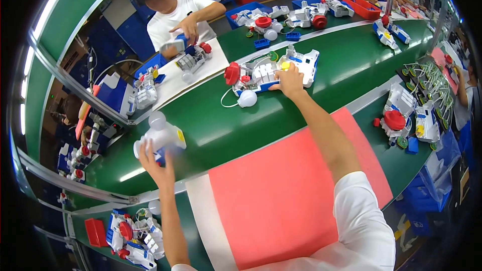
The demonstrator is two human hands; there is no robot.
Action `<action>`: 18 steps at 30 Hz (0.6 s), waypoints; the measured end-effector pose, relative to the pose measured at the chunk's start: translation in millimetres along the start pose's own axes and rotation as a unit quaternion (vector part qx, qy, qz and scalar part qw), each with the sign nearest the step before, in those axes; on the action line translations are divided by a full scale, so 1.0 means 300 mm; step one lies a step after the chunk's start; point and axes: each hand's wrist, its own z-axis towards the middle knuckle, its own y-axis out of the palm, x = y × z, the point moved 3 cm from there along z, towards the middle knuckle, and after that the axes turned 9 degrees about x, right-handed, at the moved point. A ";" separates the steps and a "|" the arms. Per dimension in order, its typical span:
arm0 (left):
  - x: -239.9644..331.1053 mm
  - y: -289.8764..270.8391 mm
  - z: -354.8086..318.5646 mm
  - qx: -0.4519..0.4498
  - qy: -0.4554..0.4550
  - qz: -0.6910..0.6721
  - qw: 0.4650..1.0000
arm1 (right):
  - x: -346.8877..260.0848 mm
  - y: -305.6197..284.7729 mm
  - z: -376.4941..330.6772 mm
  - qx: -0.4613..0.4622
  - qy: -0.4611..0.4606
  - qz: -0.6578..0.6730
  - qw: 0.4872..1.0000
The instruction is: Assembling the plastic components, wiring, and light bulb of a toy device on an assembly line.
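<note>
Nearest to us lies the flat pink rectangular mat with its white strip, spread on the green table, and both our forearms reach out past its far edge. Our left hand is closed around the underside of a white plastic toy piece with a round bulb, a yellow patch and a blue part; the fingers wrap its near side and it sits just above and beyond the palm, raised over the green conveyor belt, its long axis running roughly left to right. Our right hand lies farther out, palm down and fingers loosely bent, resting on the near edge of a white plastic toy assembly with blue trim, a red round cap and a yellow button; whether it grips or only presses, we cannot tell. That assembly stretches leftward and beyond the right hand, its long axis along the belt, with a white bulb on a thin wire just to the near left. Between the two hands the belt is bare green, so the left hand's piece has open room to its right. Beyond the belt a person in a white shirt handles similar parts.
</note>
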 end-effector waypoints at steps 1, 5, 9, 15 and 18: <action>-0.001 -0.031 -0.055 -0.012 -0.028 -0.054 0.998 | -0.037 -0.027 -0.008 -0.014 -0.002 0.003 1.000; 0.075 -0.053 -0.195 -0.151 -0.161 -0.194 0.956 | -0.131 -0.209 -0.111 -0.012 -0.031 0.101 0.994; 0.166 0.056 -0.237 -0.293 -0.347 -0.371 0.810 | -0.134 -0.455 -0.389 -0.009 -0.101 0.179 0.979; 0.319 0.043 -0.235 -0.389 -0.202 -0.430 0.790 | -0.131 -0.785 -0.930 -0.019 -0.099 0.160 0.982; 0.437 -0.043 -0.207 -0.438 -0.063 -0.379 0.812 | -0.086 -0.889 -1.132 -0.021 -0.062 0.076 0.995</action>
